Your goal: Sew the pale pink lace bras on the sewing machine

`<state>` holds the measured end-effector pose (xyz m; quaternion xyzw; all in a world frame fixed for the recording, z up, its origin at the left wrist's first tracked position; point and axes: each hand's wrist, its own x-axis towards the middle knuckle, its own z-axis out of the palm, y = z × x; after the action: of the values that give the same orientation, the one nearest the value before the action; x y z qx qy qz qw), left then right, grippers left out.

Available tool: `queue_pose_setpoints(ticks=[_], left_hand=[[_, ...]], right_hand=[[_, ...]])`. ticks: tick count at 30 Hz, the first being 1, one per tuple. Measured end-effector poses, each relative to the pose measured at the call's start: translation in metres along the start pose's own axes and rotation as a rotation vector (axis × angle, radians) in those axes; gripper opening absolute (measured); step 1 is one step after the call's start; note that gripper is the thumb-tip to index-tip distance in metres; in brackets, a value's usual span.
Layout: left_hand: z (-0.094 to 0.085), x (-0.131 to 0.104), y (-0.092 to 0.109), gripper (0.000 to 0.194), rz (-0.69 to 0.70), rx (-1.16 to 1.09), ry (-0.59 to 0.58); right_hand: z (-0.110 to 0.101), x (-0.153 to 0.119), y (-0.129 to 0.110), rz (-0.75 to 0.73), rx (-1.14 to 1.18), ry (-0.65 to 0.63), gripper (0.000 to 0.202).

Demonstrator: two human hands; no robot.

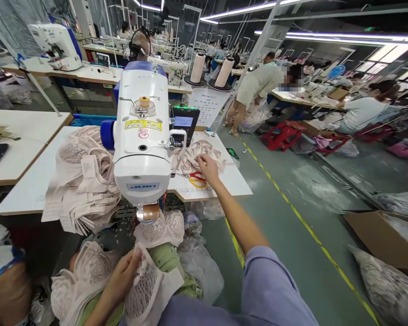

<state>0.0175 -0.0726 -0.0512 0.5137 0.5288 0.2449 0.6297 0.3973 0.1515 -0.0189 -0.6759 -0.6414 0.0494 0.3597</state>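
Note:
My left hand [124,271] is closed on the edge of a beige lace bra [143,290] over my lap. Another part of the lace bra work, with two cups [161,228], lies across my knees under the sewing machine head. My right hand [209,171] reaches to a loose heap of beige bra straps [193,154] on the white table, its fingertips pinched together at a strap. Just below that hand lie scissors with red and yellow handles [197,180]. The white JUKI sewing machine [143,149] stands between my arms.
A stack of beige bras [85,181] with a paper tag hangs over the table's left front edge. More lace cups [95,265] rest at my left leg. Thread cones [197,68] stand behind the machine. Co-workers [367,106] and cardboard boxes are to the right.

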Motion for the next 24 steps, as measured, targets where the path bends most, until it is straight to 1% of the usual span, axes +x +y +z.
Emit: queue_pose_setpoints(ticks=[2,4,6,7,8,9,10,11,12,13,15,16,17,18,19,20,21,23,24], left_hand=[[-0.004,-0.003,0.013,0.056,0.036,0.013,0.028],[-0.007,-0.008,0.025,0.054,0.062,0.047,0.024],[-0.010,-0.013,0.036,0.052,0.083,0.108,0.032],[-0.012,-0.015,0.040,0.051,0.094,0.135,0.046],[-0.013,-0.017,0.043,0.050,0.107,0.151,0.067],[-0.014,-0.019,0.047,0.050,0.118,0.158,0.082],[-0.014,-0.019,0.050,0.053,0.125,0.160,0.082],[-0.013,-0.020,0.053,0.057,0.128,0.163,0.069],[-0.011,-0.019,0.055,0.060,0.127,0.168,0.038],[-0.008,-0.017,0.058,0.058,0.118,0.176,-0.024],[0.000,-0.010,0.059,0.045,0.059,0.165,-0.236],[0.004,-0.005,0.059,0.043,0.016,0.139,-0.341],[0.007,0.001,0.057,0.046,-0.030,0.105,-0.421],[0.010,0.005,0.055,0.050,-0.066,0.072,-0.455],[0.012,0.008,0.053,0.053,-0.086,0.046,-0.442],[0.013,0.008,0.051,0.055,-0.087,0.029,-0.394],[0.014,0.002,0.048,0.056,-0.078,0.023,-0.335],[0.012,-0.023,0.042,0.057,-0.055,0.016,-0.243],[0.010,-0.041,0.038,0.055,-0.048,0.007,-0.218]], right_hand=[[-0.015,-0.018,-0.011,-0.054,0.053,0.054,0.036],[-0.026,-0.043,-0.025,-0.107,0.075,0.096,0.034],[-0.031,-0.074,-0.041,-0.229,0.095,0.110,0.030],[-0.030,-0.090,-0.050,-0.361,0.128,0.107,0.029],[-0.027,-0.107,-0.060,-0.523,0.151,0.076,0.028],[-0.022,-0.123,-0.070,-0.651,0.170,0.058,0.027],[-0.015,-0.138,-0.080,-0.756,0.195,0.047,0.027],[-0.008,-0.152,-0.090,-0.830,0.213,0.007,0.025],[-0.001,-0.165,-0.100,-0.865,0.229,-0.034,0.023],[0.005,-0.176,-0.107,-0.871,0.245,-0.067,0.022],[0.014,-0.193,-0.117,-0.823,0.265,-0.113,0.018],[0.017,-0.199,-0.119,-0.788,0.274,-0.120,0.018],[0.019,-0.204,-0.119,-0.753,0.284,-0.129,0.017],[0.020,-0.209,-0.118,-0.718,0.300,-0.143,0.015],[0.020,-0.216,-0.118,-0.671,0.322,-0.157,0.013],[0.020,-0.223,-0.118,-0.598,0.349,-0.163,0.010],[0.022,-0.233,-0.120,-0.507,0.377,-0.178,0.012],[0.030,-0.249,-0.127,-0.334,0.429,-0.266,0.023],[0.040,-0.251,-0.132,-0.390,0.444,-0.454,0.020]])
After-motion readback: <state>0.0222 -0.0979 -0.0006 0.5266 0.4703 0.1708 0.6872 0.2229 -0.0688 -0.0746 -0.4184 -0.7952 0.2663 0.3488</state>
